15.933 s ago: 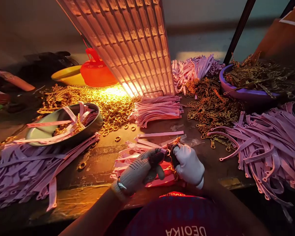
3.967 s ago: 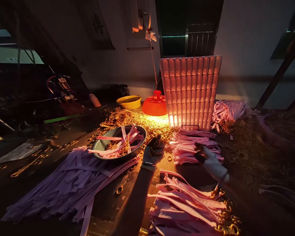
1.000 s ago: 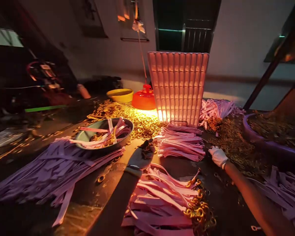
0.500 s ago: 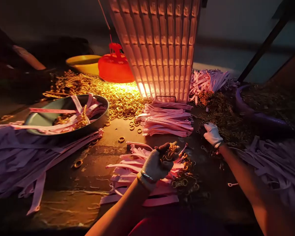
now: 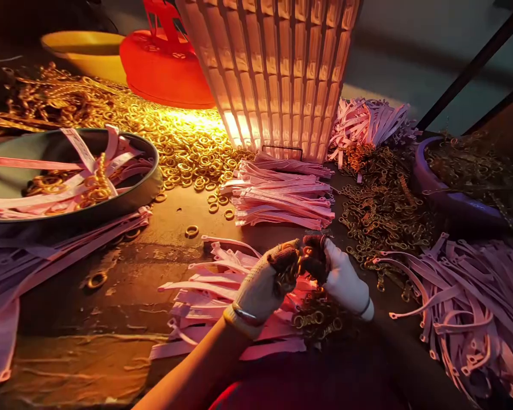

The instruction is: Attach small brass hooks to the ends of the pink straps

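Note:
My left hand [image 5: 267, 282], in a knitted glove with dark fingertips, is closed round a clump of small gold metal rings. My right hand [image 5: 341, 278], in a white glove, is curled up against it, fingertips meeting the left ones at the rings. Both hover over a heap of pink straps with gold rings [image 5: 222, 296] near the table's front edge. What the right fingers pinch is too small to make out.
A neat stack of pink straps [image 5: 282, 193] lies beyond my hands. Loose gold rings [image 5: 188, 151] spread under an orange lamp [image 5: 165, 62] and a ribbed pale panel [image 5: 273, 68]. A metal bowl [image 5: 141, 188] stands left, a purple basin [image 5: 448, 196] right, dark clasps [image 5: 380, 205] and strap piles [image 5: 474, 296] beside it.
My right hand has come back from the dark clasps on the right and now meets my left hand. The view has tilted down and moved closer to the table.

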